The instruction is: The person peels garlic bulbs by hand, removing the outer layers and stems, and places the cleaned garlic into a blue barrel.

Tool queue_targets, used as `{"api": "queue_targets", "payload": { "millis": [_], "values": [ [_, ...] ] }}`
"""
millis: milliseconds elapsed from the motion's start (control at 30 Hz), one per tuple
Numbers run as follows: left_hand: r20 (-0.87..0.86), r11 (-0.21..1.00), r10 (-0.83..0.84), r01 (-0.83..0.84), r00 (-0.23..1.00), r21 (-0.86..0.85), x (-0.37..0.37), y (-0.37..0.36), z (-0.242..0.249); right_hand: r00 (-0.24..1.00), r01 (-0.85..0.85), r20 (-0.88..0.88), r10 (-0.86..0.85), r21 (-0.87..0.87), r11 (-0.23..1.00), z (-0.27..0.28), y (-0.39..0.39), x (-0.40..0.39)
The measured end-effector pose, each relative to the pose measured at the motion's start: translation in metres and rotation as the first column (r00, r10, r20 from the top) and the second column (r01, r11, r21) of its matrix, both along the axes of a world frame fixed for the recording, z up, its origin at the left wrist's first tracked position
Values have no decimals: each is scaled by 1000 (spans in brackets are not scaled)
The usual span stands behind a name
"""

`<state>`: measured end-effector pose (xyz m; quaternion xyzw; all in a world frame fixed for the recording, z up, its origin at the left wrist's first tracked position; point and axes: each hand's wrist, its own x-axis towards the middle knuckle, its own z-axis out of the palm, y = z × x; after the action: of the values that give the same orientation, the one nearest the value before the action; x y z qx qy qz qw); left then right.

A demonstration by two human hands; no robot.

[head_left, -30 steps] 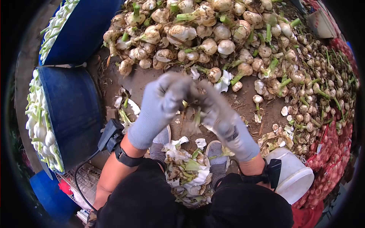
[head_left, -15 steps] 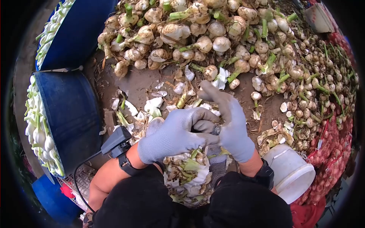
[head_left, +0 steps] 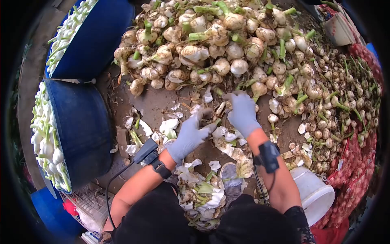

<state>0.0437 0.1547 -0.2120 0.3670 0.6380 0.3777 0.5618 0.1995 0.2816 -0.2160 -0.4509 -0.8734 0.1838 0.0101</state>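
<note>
My gloved left hand (head_left: 190, 136) is over the ground in front of my shoes, thumb and fingers apart, with no bulb in it. Pale peelings and stem scraps (head_left: 168, 126) lie around it. At the near edge of a heap of garlic bulbs (head_left: 195, 55), my gloved right hand (head_left: 243, 114) has its fingers curled down over a garlic bulb. The hand hides that bulb; a short green stem (head_left: 218, 91) sticks out beside the fingertips. Below the right hand lies a strip of torn garlic skin (head_left: 233, 152).
Two blue tubs (head_left: 79, 126) of cleaned white garlic stand at left. A white bucket (head_left: 313, 195) leans at right beside red net sacks (head_left: 349, 175). Smaller bulbs (head_left: 325, 118) spread along the right. More peelings (head_left: 203, 193) lie between my shoes.
My hands were together over my feet and have separated. The right hand has moved forward onto a bulb at the heap's edge; the left has opened. The view has tilted up slightly.
</note>
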Motion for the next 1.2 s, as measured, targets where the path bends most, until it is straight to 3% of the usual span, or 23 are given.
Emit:
{"api": "queue_targets", "payload": {
  "millis": [67, 100, 133, 167, 200, 233, 267, 300, 367, 433, 667, 767, 800, 833, 867, 900, 967, 1000, 1033, 1067, 1100, 1133, 1200],
  "values": [
    [-171, 959, 42, 9, 984, 285, 10, -4, -2, 991, 62, -114, -67, -47, 997, 19, -31, 6],
    [-171, 959, 46, 4, 984, 284, 10, -2, 5, 872, 53, -449, -195, -309, 950, 32, -50, 1],
    [28, 980, 46, -50, 999, 193, 9, 2, 22, 630, -55, -676, -382, -529, 847, 42, -57, -4],
    [220, 992, 65, -86, 973, 89, 6, 5, 37, 625, -60, -680, -382, -530, 846, 48, -52, 1],
    [423, 985, 171, -158, 890, -64, -3, 8, 45, 550, -129, -586, -596, -764, 632, 53, -47, 13],
    [416, 986, 168, -152, 894, -71, -6, 9, 49, 484, -219, -419, -768, -908, 357, 60, -44, 21],
    [368, 990, 127, -140, 921, 9, -7, 9, 52, 380, -254, -320, -868, -938, 235, 71, -40, 24],
    [320, 988, 91, -126, 943, 91, -7, 8, 54, 377, -252, -317, -870, -939, 233, 76, -38, 24],
    [334, 990, 63, -101, 941, 99, -3, 6, 54, 714, -155, -343, -610, -928, 340, 81, -33, 24],
    [-346, 874, -135, 276, 928, 400, 0, 6, 70, 787, -4, -249, -565, -917, 398, 78, -43, 14],
    [42, 961, -69, 56, 997, 270, -10, -1, 62, 553, -71, -284, -783, -953, 296, 74, -63, 6],
    [236, 984, -1, -41, 972, 173, -14, -3, 75, 603, -34, -259, -755, -953, 300, 82, -61, 6],
    [498, 992, 71, -115, 864, 57, -19, -4, 76, 683, 38, -302, -665, -895, 445, 84, -60, 6],
    [712, 986, 159, -152, 684, -73, -21, -4, 79, 683, 36, -302, -665, -896, 443, 82, -61, 6],
    [778, 973, 215, -198, 591, -119, -14, -4, 84, 807, 79, -449, -384, -563, 823, 79, -62, 5],
    [778, 972, 218, -201, 590, -120, -15, -5, 82, 905, 21, -422, -58, -91, 996, 76, -63, 5],
    [784, 956, 279, -239, 555, -171, -15, -5, 76, 865, 6, -493, -89, -168, 986, 73, -65, -1],
    [783, 956, 278, -240, 556, -169, -16, -4, 79, 618, -1, -660, -428, -545, 839, 73, -69, -12],
    [677, 980, 195, -172, 710, -101, -16, -2, 86, 306, -150, -585, -752, -809, 568, 73, -72, -17],
    [544, 995, 101, -90, 833, -46, -16, -1, 94, 301, -146, -583, -754, -810, 568, 69, -69, -12],
    [390, 1000, 2, -1, 921, -3, -16, 0, 97, 431, -137, -486, -760, -868, 477, 64, -63, -4],
    [410, 995, 80, -95, 909, 16, -12, 3, 94, 553, -115, -381, -741, -916, 384, 62, -59, 0],
    [477, 987, 148, -162, 866, -12, -31, 5, 73, 544, -93, -337, -769, -934, 344, 72, -60, 0]
  ]
}}
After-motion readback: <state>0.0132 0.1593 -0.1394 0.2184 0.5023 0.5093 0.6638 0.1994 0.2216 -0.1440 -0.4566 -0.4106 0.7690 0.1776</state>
